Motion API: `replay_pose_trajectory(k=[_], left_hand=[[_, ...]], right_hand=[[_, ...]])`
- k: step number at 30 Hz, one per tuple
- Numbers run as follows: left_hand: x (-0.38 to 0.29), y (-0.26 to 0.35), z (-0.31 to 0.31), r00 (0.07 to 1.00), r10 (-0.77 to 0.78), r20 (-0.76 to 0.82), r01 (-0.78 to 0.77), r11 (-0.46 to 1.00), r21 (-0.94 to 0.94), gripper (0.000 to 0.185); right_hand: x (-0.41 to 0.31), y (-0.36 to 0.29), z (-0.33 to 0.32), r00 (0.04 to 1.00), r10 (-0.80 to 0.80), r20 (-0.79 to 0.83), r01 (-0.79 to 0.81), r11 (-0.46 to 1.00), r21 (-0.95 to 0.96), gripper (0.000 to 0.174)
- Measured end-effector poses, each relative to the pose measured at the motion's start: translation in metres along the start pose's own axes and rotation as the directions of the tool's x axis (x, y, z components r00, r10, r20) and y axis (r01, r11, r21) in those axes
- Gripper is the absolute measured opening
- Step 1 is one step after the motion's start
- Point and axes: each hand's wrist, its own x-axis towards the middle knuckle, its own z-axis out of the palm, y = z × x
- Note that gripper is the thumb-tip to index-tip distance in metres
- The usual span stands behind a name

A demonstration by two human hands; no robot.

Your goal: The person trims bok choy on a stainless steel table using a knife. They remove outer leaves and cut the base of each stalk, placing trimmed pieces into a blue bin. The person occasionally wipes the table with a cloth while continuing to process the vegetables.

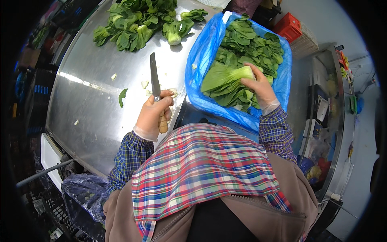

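My left hand [154, 113], in a thin clear glove, grips the wooden handle of a knife [154, 77], its blade pointing away from me over the steel table. My right hand [260, 84], gloved as well, holds the pale base of a bok choy [228, 77] between thumb and fingers. This head lies over a basket lined with a blue plastic bag [199, 66], among more bok choy [242, 33]. A pile of bok choy [130, 27] rests at the table's far side, with a single head [173, 31] beside it.
Trimmed bits [145, 84] and a loose leaf [122, 97] lie on the steel table [84, 99]. Red [287, 27] and pale crates [305, 44] stand beyond the basket at the right. Clear plastic film [87, 193] covers something at the lower left. Shelving with goods runs along the right.
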Motion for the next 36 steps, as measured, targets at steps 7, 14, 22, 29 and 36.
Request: replay_pose_trajectory(k=[7,14,22,29,36], left_hand=[[0.004,0.015,0.004,0.995,0.092,0.027,-0.094,0.993,0.065,0.029],[-0.005,0.028,0.008,0.988,0.149,-0.027,-0.145,0.982,0.119,0.027],[0.000,0.038,0.035,0.795,0.520,0.311,-0.606,0.658,0.447,0.061],[0.022,0.046,0.035,0.631,0.623,0.463,-0.701,0.202,0.684,0.064],[0.032,0.057,-0.006,0.876,0.371,0.308,-0.411,0.909,0.074,0.056]], right_hand=[[-0.009,-0.028,0.016,0.988,-0.055,0.141,0.044,0.996,0.082,0.071],[-0.019,-0.041,0.035,0.966,-0.163,0.203,0.151,0.986,0.073,0.084],[-0.010,-0.050,0.075,0.944,-0.150,0.295,0.165,0.986,-0.029,0.080],[0.007,-0.059,0.111,0.879,-0.140,0.457,0.146,0.989,0.023,0.073],[0.030,-0.074,0.109,0.766,-0.119,0.632,-0.088,0.954,0.286,0.065]])
